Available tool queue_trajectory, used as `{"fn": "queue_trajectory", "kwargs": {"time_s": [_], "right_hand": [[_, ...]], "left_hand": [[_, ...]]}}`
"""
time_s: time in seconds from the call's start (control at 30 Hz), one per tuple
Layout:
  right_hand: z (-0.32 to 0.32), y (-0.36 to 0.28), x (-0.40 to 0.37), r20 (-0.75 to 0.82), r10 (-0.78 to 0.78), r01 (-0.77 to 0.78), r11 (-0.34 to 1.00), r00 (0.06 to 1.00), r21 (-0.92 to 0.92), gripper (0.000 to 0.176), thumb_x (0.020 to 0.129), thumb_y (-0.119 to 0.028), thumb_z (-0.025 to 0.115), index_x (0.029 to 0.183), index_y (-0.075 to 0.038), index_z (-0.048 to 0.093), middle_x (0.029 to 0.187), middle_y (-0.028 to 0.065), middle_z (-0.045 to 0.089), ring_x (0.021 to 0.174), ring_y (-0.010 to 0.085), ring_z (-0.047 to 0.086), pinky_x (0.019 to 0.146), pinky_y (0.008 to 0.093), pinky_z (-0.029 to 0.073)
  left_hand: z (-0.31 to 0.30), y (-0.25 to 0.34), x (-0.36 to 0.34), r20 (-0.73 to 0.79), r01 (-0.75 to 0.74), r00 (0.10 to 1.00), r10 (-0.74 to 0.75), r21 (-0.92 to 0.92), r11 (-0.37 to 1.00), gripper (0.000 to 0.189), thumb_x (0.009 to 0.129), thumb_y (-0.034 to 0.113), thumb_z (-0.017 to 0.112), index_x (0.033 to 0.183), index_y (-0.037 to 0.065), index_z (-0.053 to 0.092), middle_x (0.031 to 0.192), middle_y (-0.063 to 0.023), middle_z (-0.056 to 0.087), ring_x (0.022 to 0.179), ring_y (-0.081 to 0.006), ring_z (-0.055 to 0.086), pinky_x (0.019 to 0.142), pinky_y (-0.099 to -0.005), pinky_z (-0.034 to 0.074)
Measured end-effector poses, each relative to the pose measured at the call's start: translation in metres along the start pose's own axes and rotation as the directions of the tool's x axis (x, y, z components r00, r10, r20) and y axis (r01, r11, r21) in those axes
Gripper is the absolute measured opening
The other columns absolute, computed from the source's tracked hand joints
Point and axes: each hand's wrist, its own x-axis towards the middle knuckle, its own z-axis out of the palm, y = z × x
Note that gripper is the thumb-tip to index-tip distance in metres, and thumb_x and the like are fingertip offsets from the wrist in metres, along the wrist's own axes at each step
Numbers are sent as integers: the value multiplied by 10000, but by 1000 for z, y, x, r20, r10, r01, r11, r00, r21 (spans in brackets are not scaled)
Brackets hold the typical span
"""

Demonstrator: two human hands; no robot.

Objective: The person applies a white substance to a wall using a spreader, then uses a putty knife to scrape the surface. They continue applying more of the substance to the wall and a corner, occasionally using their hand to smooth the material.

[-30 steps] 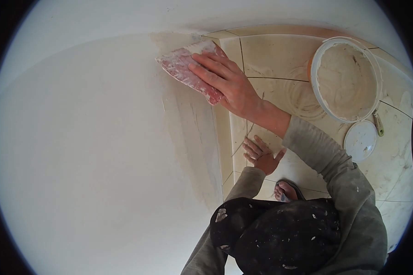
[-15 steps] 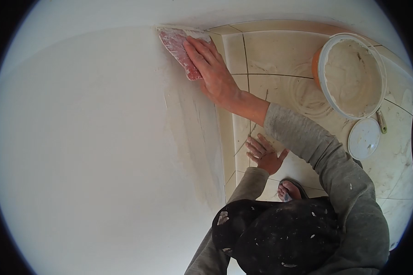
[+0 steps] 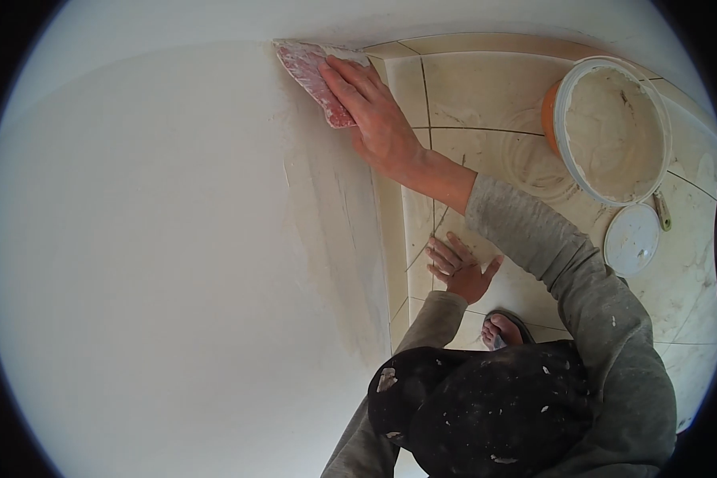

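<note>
My right hand (image 3: 382, 119) is closed on a red putty spreader (image 3: 315, 80), its surface smeared with white filler. The spreader lies against the white wall (image 3: 175, 223), low down by the corner. Beneath it, a damp-looking beige streak of filler (image 3: 331, 231) runs along the wall above the skirting tiles. My left hand (image 3: 464, 272) rests flat on the tiled floor (image 3: 486, 159) with fingers spread, holding nothing.
An orange bucket with a white rim (image 3: 562, 127), coated inside with filler, stands at the upper right. Beside it are a round white lid (image 3: 632, 239) and a tool with a green handle (image 3: 663, 211). My sandalled foot (image 3: 502, 331) is near my left hand.
My right hand and the putty spreader have shifted slightly upward in the view, toward the corner. My left hand stays in place on the floor.
</note>
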Motion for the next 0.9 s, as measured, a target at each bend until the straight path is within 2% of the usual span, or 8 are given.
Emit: {"fn": "queue_trajectory", "kwargs": {"time_s": [0.2, 0.27, 0.33, 0.57, 0.63, 0.77, 0.87, 0.9], "right_hand": [[11, 0, -2, 47, 25, -26, 1000, 999, 18, 781, 756, 140, 599, 1470, 0, 314, 1523, 187, 312, 1393, 373, 312, 1172, 472, 274], [12, 2, -1, 73, 26, -30, 998, 997, 56, 804, 757, 143, 601, 1484, 0, 289, 1547, 191, 280, 1424, 377, 275, 1185, 463, 262], [10, 7, 0, 129, 28, -40, 995, 991, 95, 842, 755, 169, 568, 1508, 1, 230, 1576, 201, 223, 1466, 382, 183, 1205, 462, 222], [7, 12, 0, 167, 13, -48, 977, 986, 208, 882, 722, 191, 532, 1518, -6, 207, 1586, 207, 193, 1477, 382, 140, 1214, 465, 187], [1, 8, -3, 143, 22, -67, 946, 989, 318, 945, 663, 223, 468, 1533, -53, 223, 1605, 148, 187, 1486, 324, 151, 1226, 445, 147], [-28, -2, -10, 185, 33, -97, 933, 982, 348, 892, 690, 207, 480, 1520, -42, 263, 1586, 157, 243, 1476, 329, 195, 1217, 442, 171], [-46, -13, -35, 274, -3, -78, 956, 962, 282, 778, 756, 175, 462, 1494, -28, 320, 1526, 166, 371, 1428, 340, 320, 1177, 449, 265], [-59, -25, -41, 215, 81, -155, 923, 973, 353, 706, 775, 139, 468, 1458, 1, 359, 1370, 199, 492, 1275, 350, 466, 1052, 444, 379]], "left_hand": [[4, -3, 1, 6, 10, 1000, -10, 19, 1000, 1290, 849, 598, 620, 1382, -63, -351, 1382, -433, -380, 1277, -630, -346, 1006, -755, -88], [9, -9, 2, -64, -36, 997, 39, 42, 998, 1284, 822, 783, 480, 1443, -86, -232, 1432, -440, -296, 1305, -629, -305, 989, -776, -74], [9, -7, 2, -41, -22, 999, 24, 52, 998, 1284, 823, 779, 483, 1441, -84, -239, 1430, -440, -298, 1305, -628, -306, 990, -776, -74], [5, -4, 2, -3, 23, 1000, -23, 89, 996, 1289, 822, 753, 518, 1437, -72, -259, 1428, -435, -313, 1303, -623, -316, 1008, -765, -69], [4, -3, 6, 27, 65, 997, -70, 161, 985, 1284, 826, 738, 526, 1437, -71, -261, 1427, -434, -316, 1303, -623, -318, 1019, -757, -63], [1, -9, 9, 89, 166, 974, -208, 342, 925, 1276, 829, 706, 548, 1440, -65, -264, 1430, -427, -321, 1303, -619, -324, 1049, -736, -37], [23, -28, 31, 139, 152, 962, -233, 437, 886, 1261, 833, 715, 529, 1448, -71, -243, 1439, -417, -319, 1316, -615, -309, 1053, -737, -20], [48, -60, 45, 133, 159, 961, -241, 443, 882, 1261, 833, 715, 529, 1448, -71, -243, 1439, -417, -319, 1316, -615, -309, 1053, -737, -20]]}}
